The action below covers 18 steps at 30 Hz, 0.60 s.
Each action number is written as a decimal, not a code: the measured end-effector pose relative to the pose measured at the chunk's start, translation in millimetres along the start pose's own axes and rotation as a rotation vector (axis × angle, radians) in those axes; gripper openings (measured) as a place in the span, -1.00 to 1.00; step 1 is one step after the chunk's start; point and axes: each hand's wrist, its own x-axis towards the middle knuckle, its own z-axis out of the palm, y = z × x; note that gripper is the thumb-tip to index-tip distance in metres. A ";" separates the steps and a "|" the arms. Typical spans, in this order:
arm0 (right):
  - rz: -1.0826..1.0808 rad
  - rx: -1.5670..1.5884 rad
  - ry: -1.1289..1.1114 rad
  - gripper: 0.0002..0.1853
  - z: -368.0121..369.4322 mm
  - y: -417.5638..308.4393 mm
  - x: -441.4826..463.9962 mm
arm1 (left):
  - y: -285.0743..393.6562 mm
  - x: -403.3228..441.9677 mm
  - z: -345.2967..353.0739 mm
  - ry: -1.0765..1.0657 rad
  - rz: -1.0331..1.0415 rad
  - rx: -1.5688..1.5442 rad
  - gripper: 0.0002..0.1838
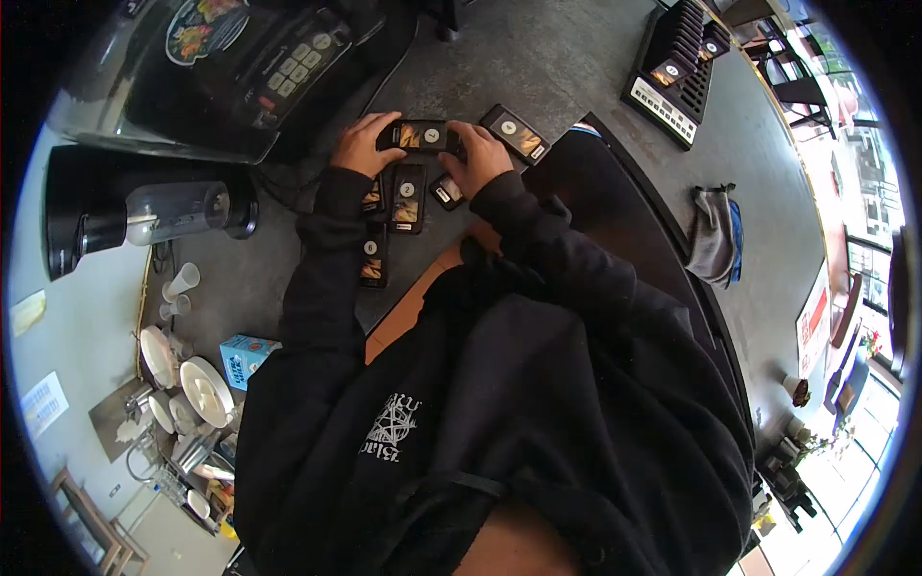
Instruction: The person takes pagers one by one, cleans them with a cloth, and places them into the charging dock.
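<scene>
Two bare hands grip one numbered device [420, 135] from its opposite ends. Thumb and fingers of the left hand [361, 149] are closed around its left end; the right hand [485, 158] pinches the other end, its fingers curled. Whether the device touches the grey counter [557, 67] or is slightly raised cannot be told. Just below it lies a device marked 2 [407, 213]. A smaller-looking device [446, 192] sits partly covered by the right hand, and another device [519, 135] lies tilted just beyond that hand's knuckles. More lie near the left forearm, partly hidden. Farther off, a blender [288, 72] stands to the upper left, a charging rack [663, 113] loaded with similar devices to the upper right, and a grey cloth [712, 235] below that rack.
</scene>
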 end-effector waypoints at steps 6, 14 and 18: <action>-0.154 0.138 0.208 -0.56 -21.9 6.3 0.5 | 32.0 4.0 -4.4 0.086 -0.029 -0.121 -0.33; -0.100 0.138 0.349 -0.61 -80.6 33.1 -1.9 | 96.2 36.3 14.4 0.117 0.029 -0.204 -0.41; -0.044 0.080 0.397 -0.63 -119.6 52.8 -9.9 | 133.6 58.7 33.7 0.107 0.069 -0.233 -0.42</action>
